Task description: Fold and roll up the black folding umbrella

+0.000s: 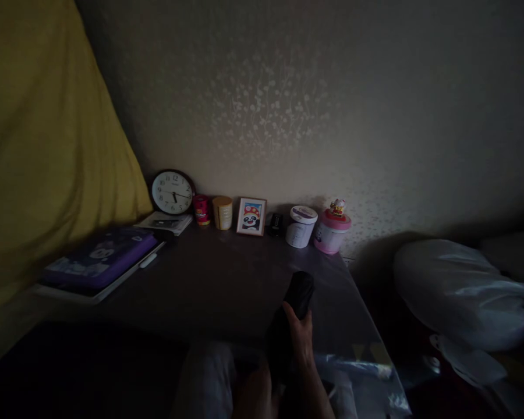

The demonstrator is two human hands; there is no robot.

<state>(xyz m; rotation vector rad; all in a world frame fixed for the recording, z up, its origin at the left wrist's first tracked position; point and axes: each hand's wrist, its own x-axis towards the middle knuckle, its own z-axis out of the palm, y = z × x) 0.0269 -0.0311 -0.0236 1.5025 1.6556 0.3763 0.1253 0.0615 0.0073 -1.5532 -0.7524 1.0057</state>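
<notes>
Dim table (201, 276), clock (170, 195), panda picture (251, 217) and tubs (299, 231) behind, right hand (301, 337) clasping black bundle (300, 289) (left hand unclear)

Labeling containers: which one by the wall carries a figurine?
The pink-lidded tub, rightmost: the figurine sits on top. The white tub, yellow canister and red can carry none.

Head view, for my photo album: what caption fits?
Right hand grips a black object at a desk with a clock.

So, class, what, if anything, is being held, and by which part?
A dark, elongated object, held by the right-hand grip toward its far end; the near end is lost in shadow.
</notes>
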